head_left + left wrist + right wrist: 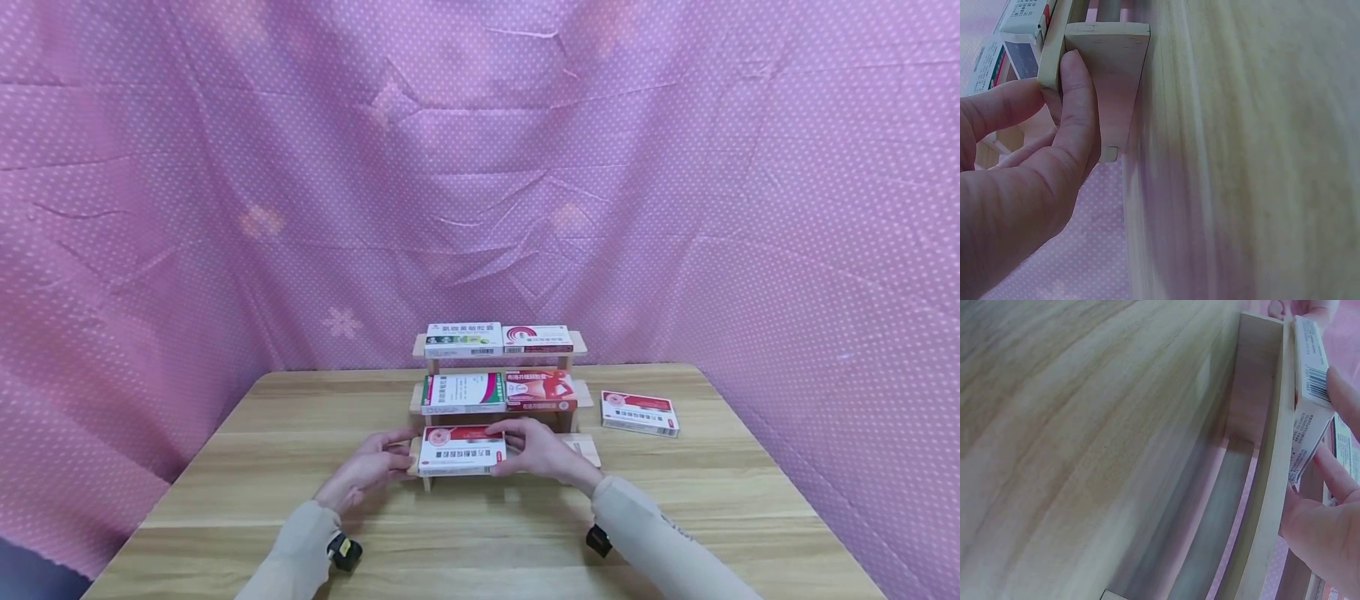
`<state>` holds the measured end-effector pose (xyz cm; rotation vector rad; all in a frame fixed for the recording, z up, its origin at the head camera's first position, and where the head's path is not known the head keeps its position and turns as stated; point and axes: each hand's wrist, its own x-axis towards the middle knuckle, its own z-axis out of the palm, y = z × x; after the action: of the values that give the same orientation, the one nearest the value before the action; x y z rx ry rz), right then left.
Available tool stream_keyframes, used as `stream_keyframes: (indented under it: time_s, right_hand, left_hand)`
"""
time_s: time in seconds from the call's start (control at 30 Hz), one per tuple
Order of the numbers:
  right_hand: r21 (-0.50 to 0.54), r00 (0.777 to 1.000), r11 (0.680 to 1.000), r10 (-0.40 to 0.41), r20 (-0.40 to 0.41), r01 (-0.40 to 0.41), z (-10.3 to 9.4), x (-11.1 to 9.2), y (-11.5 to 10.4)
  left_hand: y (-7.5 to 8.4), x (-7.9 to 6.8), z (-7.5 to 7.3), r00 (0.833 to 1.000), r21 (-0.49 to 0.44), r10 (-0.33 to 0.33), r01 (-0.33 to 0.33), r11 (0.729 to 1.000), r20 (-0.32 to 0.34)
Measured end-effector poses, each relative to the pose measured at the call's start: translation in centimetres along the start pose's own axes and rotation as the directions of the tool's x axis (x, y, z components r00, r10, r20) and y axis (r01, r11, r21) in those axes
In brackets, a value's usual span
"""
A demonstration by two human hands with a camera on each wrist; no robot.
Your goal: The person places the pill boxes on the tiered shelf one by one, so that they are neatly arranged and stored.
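Observation:
A three-tier wooden display rack (588,450) stands on the table. On the left part of its lowest tier lies a red-and-white medicine box (461,452). My right hand (546,454) holds this box by its right end, fingers at the back and thumb at the front; the right wrist view shows the box (1312,394) lying on the board. At the tier's left end, my left hand (369,468) pinches the board's edge between thumb and finger. The left wrist view shows that hand (1029,181) against the rack's end, apart from the box.
The middle tier carries a white-and-green box (463,392) and a red box (542,390). On the top tier sit two white boxes, a left one (463,337) and a right one (537,337). Another red-and-white box (639,413) lies on the table (720,500), right of the rack. A pink curtain (480,167) hangs behind.

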<state>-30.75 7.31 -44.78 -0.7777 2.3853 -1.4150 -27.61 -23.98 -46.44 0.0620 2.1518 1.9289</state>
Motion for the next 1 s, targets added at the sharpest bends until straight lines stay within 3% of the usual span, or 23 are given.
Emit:
stream_keyframes:
  time_s: [0.47,1.0]
  right_hand:
    - [0.041,0.999,0.999,0.012,0.041,-0.014,-1.3,-1.4,0.2]
    - [0.039,0.999,0.999,0.010,0.038,-0.011,-2.7,-2.5,1.0]
  left_hand:
    - [-0.2,0.2,0.0,1.000,-0.017,0.004,-0.003,1.000,0.016]
    - [-0.2,0.1,0.0,1.000,-0.006,-0.010,0.010,1.000,-0.016]
